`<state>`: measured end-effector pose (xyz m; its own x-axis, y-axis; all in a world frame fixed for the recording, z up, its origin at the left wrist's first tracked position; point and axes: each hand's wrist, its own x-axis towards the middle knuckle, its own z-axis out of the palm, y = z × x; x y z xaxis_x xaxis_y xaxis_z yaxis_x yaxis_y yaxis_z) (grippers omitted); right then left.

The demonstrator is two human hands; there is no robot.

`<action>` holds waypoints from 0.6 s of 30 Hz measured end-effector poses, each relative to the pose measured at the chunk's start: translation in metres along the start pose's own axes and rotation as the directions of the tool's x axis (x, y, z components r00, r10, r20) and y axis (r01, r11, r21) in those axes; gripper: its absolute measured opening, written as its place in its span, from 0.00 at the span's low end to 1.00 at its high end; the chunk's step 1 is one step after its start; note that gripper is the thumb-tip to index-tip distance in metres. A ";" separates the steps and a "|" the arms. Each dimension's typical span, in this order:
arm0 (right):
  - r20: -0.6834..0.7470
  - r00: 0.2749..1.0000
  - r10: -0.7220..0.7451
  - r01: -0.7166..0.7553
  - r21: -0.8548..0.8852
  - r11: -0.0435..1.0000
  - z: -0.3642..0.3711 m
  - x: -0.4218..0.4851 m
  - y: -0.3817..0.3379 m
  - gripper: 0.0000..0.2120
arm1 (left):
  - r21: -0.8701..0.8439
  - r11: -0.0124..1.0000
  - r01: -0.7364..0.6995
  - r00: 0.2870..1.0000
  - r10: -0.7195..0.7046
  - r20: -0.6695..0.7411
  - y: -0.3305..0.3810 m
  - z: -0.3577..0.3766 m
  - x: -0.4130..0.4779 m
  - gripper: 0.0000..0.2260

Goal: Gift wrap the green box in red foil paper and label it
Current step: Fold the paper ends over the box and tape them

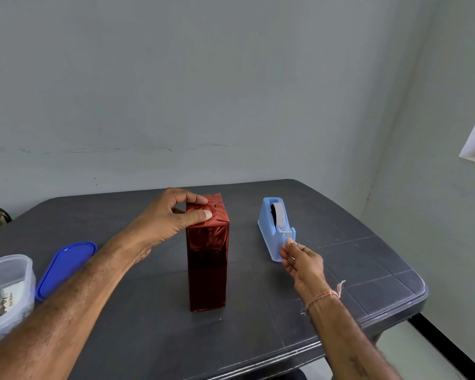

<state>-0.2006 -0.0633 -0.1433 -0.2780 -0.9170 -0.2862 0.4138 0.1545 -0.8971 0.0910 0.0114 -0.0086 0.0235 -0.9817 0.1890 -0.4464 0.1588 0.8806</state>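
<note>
The left hand [170,220] clamps its thumb and fingers on the folded foil on top of the red-wrapped box [207,264], which stands tall in the middle of the dark table [258,325]. The right hand [302,263] has its fingertips close together at the cutter of the blue tape dispenser [272,226]. I cannot tell if they hold tape. If the left hand slips, the fold may pop open, or the tall box may tip.

Left grip [173,215] curled, thumb pressing down; right grip [299,259] reaches forward
</note>
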 end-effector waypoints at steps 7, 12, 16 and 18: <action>0.010 0.999 0.042 -0.043 0.193 0.980 0.004 -0.004 0.002 0.09 | -0.008 1.000 -0.008 1.000 0.008 -0.007 0.001 0.001 -0.002 0.12; 0.020 0.997 0.076 -0.079 0.208 0.975 0.003 -0.005 0.001 0.10 | -0.010 1.000 -0.006 1.000 0.006 -0.004 0.001 0.001 -0.002 0.13; 0.016 0.989 0.147 -0.147 0.208 0.967 0.003 -0.007 0.002 0.09 | -0.010 1.000 -0.005 1.000 0.005 -0.006 0.001 0.001 -0.002 0.13; 0.001 0.987 0.163 -0.160 0.209 0.965 0.004 -0.007 0.001 0.09 | -0.009 1.000 -0.007 1.000 0.007 -0.007 0.001 0.001 -0.002 0.13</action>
<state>-0.1943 -0.0578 -0.1411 -0.2057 -0.8800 -0.4281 0.6252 0.2184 -0.7493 0.0895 0.0134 -0.0082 0.0270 -0.9798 0.1982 -0.4385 0.1666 0.8831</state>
